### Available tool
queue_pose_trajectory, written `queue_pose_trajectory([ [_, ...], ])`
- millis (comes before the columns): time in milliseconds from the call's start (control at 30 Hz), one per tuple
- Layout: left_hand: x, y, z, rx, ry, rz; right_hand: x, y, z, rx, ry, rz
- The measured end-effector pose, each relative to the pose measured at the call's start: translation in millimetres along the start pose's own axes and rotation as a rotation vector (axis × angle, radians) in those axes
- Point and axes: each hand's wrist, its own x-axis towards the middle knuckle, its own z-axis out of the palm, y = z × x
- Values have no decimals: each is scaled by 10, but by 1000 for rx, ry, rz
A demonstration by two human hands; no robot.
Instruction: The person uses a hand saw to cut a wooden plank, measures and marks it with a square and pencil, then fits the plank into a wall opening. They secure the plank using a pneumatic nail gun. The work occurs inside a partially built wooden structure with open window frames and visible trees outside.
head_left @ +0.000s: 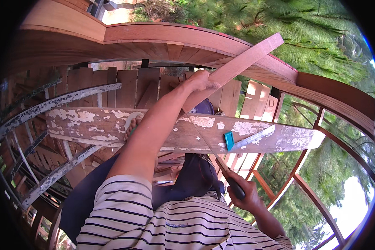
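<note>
My left hand [202, 81] is wrapped round a reddish wooden board [248, 57], which slants up to the right. The board's lower end lies over a worn plank [293, 135] with flaking white paint. At the lower right, my right hand [249, 195] is closed on the black handle of a handsaw [208, 146]. The saw's thin blade runs up and left across the plank, its tip at the board's lower end. A try square [250, 139] with a teal stock and a metal blade rests on the plank, right of the saw.
Beyond the plank curves a wooden wall or rail [175, 39]. Paint-worn metal bars [60, 102] stand at the left, and wooden framing [316, 204] at the right. My foot [133, 124] is on the plank by my left forearm. Below is slatted wooden flooring [127, 85].
</note>
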Motion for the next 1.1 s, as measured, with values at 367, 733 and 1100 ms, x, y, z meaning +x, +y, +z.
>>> queue_pose_trajectory([
  [367,-63,222,433,73,410,-276,807,529,715,10,197,-411],
  [733,-203,366,419,-78,503,-165,201,291,134,105,28,-131],
  [1100,-72,23,221,134,189,-283,1216,4,481,-16,1,-119],
])
